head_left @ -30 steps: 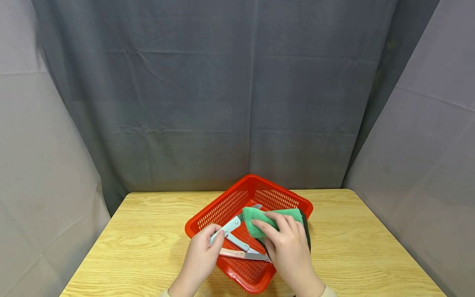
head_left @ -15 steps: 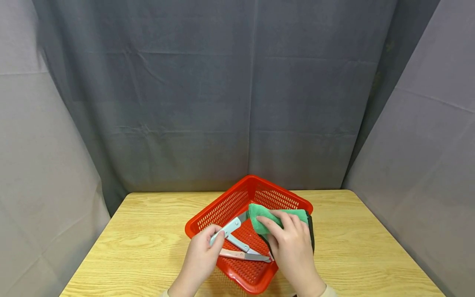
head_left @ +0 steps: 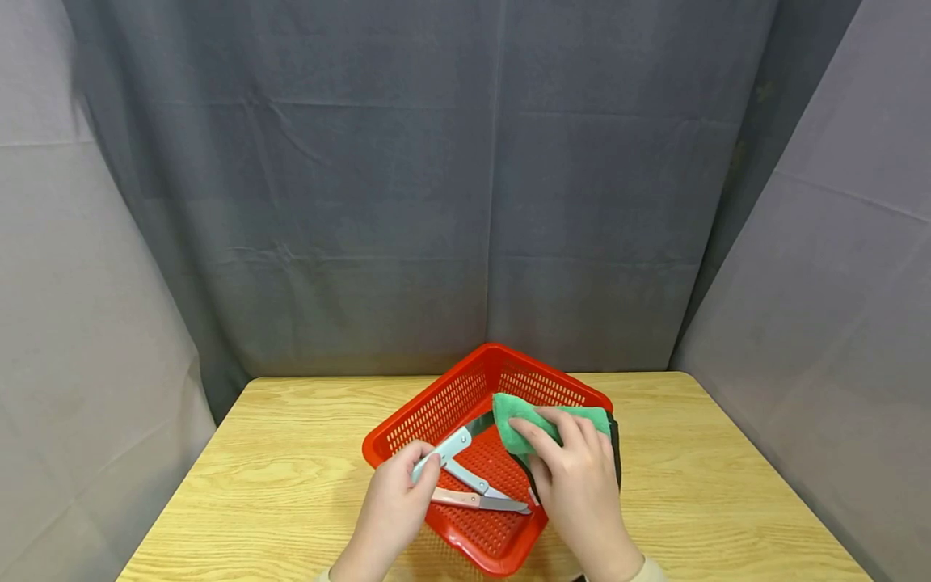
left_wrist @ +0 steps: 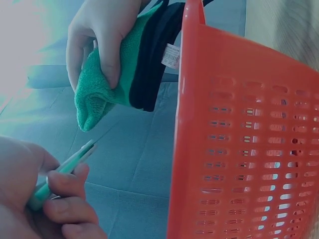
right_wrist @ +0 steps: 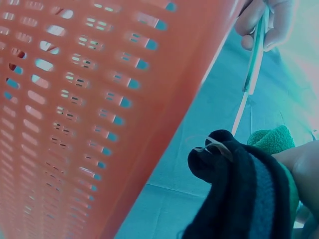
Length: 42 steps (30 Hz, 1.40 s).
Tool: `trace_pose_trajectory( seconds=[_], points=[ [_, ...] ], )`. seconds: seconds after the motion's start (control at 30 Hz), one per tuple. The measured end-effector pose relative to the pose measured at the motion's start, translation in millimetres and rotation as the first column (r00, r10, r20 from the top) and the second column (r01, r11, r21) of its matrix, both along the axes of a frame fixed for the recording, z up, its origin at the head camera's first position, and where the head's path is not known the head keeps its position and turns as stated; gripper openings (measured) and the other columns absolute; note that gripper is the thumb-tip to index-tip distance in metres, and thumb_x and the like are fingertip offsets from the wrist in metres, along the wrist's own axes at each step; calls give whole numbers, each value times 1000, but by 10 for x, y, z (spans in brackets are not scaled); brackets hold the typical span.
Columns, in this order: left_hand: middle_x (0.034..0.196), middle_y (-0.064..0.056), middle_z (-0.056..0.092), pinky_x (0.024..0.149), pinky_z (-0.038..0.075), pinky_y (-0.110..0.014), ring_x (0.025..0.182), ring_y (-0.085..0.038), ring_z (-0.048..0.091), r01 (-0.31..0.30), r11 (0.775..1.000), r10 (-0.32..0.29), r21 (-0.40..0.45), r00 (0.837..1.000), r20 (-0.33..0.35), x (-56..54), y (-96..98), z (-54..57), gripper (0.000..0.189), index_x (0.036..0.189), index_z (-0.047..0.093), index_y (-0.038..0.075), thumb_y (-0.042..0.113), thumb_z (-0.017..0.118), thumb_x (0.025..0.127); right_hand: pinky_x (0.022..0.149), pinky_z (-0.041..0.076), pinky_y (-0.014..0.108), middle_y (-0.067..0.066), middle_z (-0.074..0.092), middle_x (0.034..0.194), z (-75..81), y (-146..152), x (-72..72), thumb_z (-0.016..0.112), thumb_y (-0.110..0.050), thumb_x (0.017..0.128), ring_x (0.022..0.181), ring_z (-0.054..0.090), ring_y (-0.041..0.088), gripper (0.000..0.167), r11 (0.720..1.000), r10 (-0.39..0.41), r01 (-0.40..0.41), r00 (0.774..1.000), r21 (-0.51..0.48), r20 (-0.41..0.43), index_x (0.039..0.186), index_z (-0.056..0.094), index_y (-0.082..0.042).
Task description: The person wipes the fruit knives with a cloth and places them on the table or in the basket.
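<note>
In the head view my left hand grips the pale blue handle of a folding knife, its blade angled up and to the right above the basket. My right hand pinches a folded green cloth with a black edge, held right at the blade's tip. The left wrist view shows the cloth's white tag and the knife edge-on in my curled fingers. Below, in the red basket, lie a second pale blue knife and a pink-handled knife, blades to the right.
The basket stands slanted on a wood-grain table, its raised rim between the hands and the table. A dark grey curtain hangs behind the table, with light grey cloth walls on both sides.
My right hand has drawn the cloth rightward along the blade, so more of the blade shows. My left hand holds the knife in the same place.
</note>
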<state>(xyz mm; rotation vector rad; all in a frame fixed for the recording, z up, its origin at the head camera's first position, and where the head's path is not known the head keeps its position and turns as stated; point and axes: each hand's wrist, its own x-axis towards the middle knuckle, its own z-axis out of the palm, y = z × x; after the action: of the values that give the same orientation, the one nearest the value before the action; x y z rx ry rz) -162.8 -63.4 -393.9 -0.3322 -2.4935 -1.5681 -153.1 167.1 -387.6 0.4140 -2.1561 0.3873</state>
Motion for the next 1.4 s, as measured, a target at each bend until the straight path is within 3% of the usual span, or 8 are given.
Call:
trace_pose_trajectory(
  seconds=[0.23,0.63,1.0,1.4],
  points=[
    [61,6,41,45,29,-19,48,-2,32,11,1000,-10,-19,999,38,10,-2,0,9,96,67,13,18,61,101,81,47,50,9,68,119,16,-17,29,87,-1,74,100,60,32,52,1000,6,-6,1000,-12,23,117,76,-28],
    [65,7,44,48,36,-22,52,-3,36,18,994,-18,-106,1000,-6,-17,-11,-20,15,99,65,15,21,54,107,77,47,49,9,70,117,18,-12,13,89,2,68,96,62,32,58,1000,8,-8,999,-14,-47,116,76,-28],
    [71,4,48,53,40,-23,57,-5,40,-3,997,1,-83,1000,-21,-21,-6,-32,10,102,65,14,18,57,105,81,47,50,8,69,120,13,-7,25,85,-2,76,100,61,32,49,1000,0,1,1000,-23,28,117,76,-28],
    [84,1,53,68,43,-25,72,-7,47,-43,997,39,-58,996,-76,3,6,-22,5,103,64,11,14,60,102,77,46,50,9,70,118,33,20,25,84,3,72,95,61,32,54,999,-2,1,999,-40,-37,115,77,-28]
  ],
)
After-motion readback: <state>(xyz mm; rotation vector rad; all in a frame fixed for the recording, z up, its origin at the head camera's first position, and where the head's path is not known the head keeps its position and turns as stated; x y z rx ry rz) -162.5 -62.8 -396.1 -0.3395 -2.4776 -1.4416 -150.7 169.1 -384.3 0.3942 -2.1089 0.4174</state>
